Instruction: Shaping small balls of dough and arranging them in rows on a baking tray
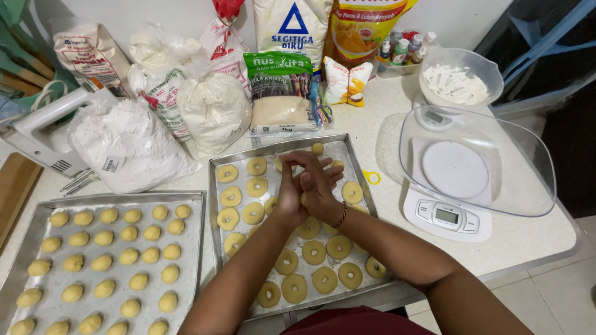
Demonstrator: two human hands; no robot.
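My left hand [289,189] and my right hand [321,191] are pressed palm to palm above the middle metal tray [213,205]. A sliver of pale dough shows between the palms; most of it is hidden. The right wrist wears a thin bracelet. Several flat ring-shaped dough pieces [293,288] lie in rows on the floured tray under and around the hands. A second metal tray [124,196] to the left carries several rows of small round dough balls [129,233].
A white kitchen scale [448,214] with a clear bowl [534,161] stands to the right, a bowl of flour [459,77] behind it. Flour and sugar bags [127,146] line the back. A hand mixer [37,133] lies far left, a small yellow cutter [371,177] beside the tray.
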